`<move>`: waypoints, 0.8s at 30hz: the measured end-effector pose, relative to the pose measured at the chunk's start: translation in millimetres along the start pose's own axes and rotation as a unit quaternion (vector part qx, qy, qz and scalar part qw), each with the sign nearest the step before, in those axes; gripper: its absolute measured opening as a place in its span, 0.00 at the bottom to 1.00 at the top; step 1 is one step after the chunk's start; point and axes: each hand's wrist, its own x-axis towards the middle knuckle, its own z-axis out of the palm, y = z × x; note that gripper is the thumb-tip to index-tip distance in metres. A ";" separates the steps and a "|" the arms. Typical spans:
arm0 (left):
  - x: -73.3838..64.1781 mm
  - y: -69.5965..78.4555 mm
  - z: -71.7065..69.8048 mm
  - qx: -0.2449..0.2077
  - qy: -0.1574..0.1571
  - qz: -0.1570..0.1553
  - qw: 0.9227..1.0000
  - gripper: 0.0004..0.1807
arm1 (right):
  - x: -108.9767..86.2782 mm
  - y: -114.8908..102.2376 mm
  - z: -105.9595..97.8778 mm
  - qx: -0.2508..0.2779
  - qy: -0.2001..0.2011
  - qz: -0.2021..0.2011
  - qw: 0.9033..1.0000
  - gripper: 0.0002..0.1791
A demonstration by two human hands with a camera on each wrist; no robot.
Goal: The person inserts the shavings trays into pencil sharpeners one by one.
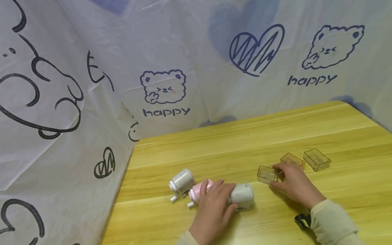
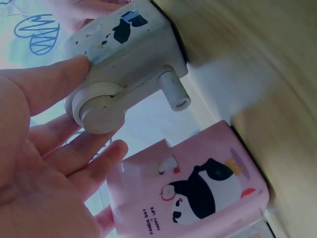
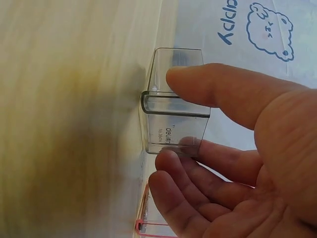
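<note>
In the head view my left hand [image 1: 212, 204] grips the crank end of a white pencil sharpener [image 1: 243, 196], thumb on one side and fingers on the other. A pink pencil sharpener [image 1: 199, 191] lies beside it, partly hidden by that hand. The left wrist view shows the white sharpener's crank handle [image 2: 173, 91] and the pink body's panda print [image 2: 203, 196]. My right hand [image 1: 294, 183] pinches a clear grey plastic box [image 3: 173, 119] between thumb and fingers. Just behind that hand sits an orange-tinted clear box [image 1: 291, 158], partly covered.
Another white sharpener [image 1: 183, 180] lies at the left of the group. Beyond the right hand stands a further smoky clear box [image 1: 316, 159]. The wood-grain table [image 1: 183, 148] meets a printed white cloth [image 1: 199, 68] at its back and left edges.
</note>
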 end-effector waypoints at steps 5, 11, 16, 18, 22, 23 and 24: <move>-0.6 0.8 0.6 0.007 0.003 -0.001 1.000 0.28 | 0.3 0.0 0.3 0.009 -0.001 -0.016 1.000 0.34; -0.9 0.8 0.2 -0.002 0.010 -0.006 1.000 0.28 | -0.9 1.3 -2.0 0.032 -0.025 -0.040 0.998 0.32; -0.9 0.9 0.2 -0.004 0.007 -0.007 1.000 0.28 | -1.3 2.4 -3.3 0.040 -0.053 -0.055 0.996 0.32; -0.9 1.2 0.3 -0.002 0.005 -0.009 1.000 0.28 | -0.9 2.7 -3.7 0.049 -0.064 -0.062 0.995 0.34; -0.9 1.7 -0.1 -0.004 0.003 -0.013 1.000 0.28 | -1.1 2.0 -4.0 0.067 -0.086 -0.059 0.992 0.35; -0.8 1.8 -0.2 -0.005 0.002 -0.013 1.000 0.28 | -1.5 1.5 -4.1 0.070 -0.090 -0.059 0.992 0.34; -0.8 1.8 -0.4 -0.006 0.002 -0.013 1.000 0.28 | -1.8 1.1 -4.1 0.069 -0.094 -0.062 0.991 0.32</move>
